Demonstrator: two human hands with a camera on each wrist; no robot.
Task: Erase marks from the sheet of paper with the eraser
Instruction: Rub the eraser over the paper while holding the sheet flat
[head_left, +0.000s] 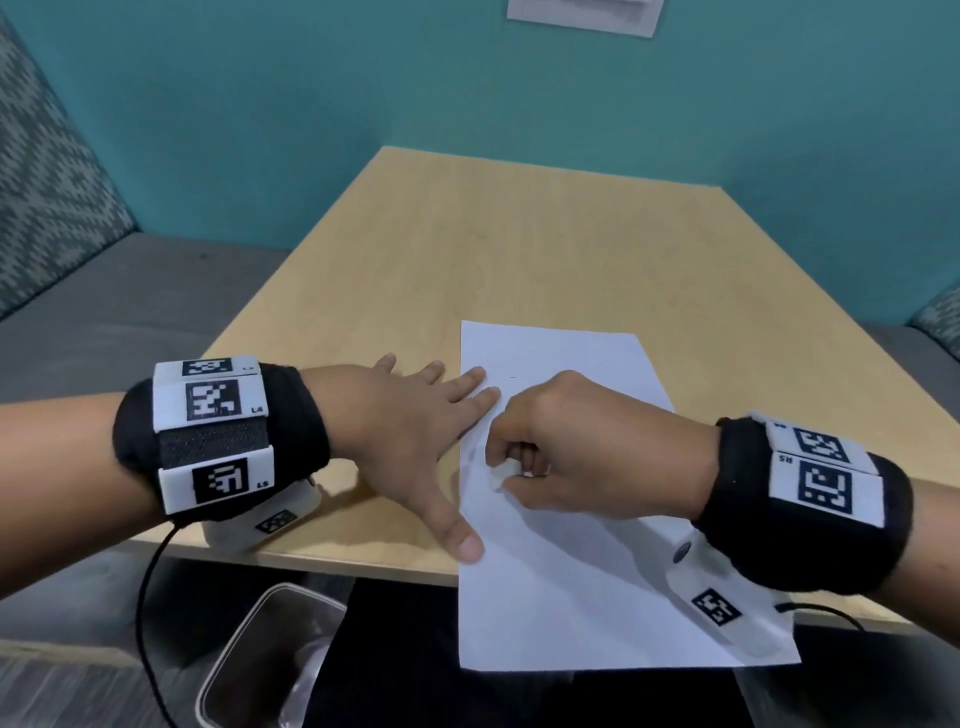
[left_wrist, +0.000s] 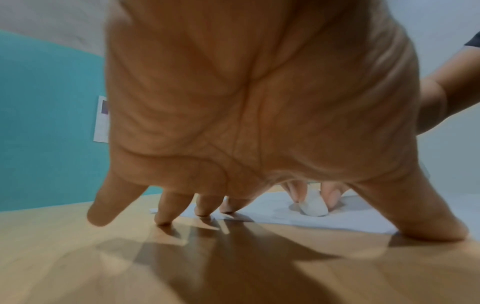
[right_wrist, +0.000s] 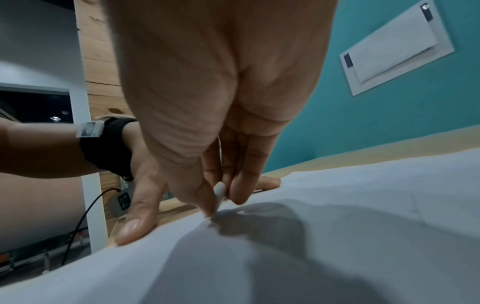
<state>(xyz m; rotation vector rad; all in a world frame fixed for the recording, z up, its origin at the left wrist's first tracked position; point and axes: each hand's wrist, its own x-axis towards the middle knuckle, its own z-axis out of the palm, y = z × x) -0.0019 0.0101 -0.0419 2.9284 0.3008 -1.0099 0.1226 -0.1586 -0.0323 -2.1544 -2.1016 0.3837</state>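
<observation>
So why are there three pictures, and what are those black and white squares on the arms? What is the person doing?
No machine here, just a person with small cameras strapped on. The squares are printed tags on the black wristbands that carry those cameras. The big picture comes from a camera on the head, looking down. The other two look along each hand from the wrist. On the wooden table lies a white sheet of paper. The left hand lies flat with fingers spread, holding the paper's edge down. The right hand pinches a small white eraser and presses it on the paper.
</observation>
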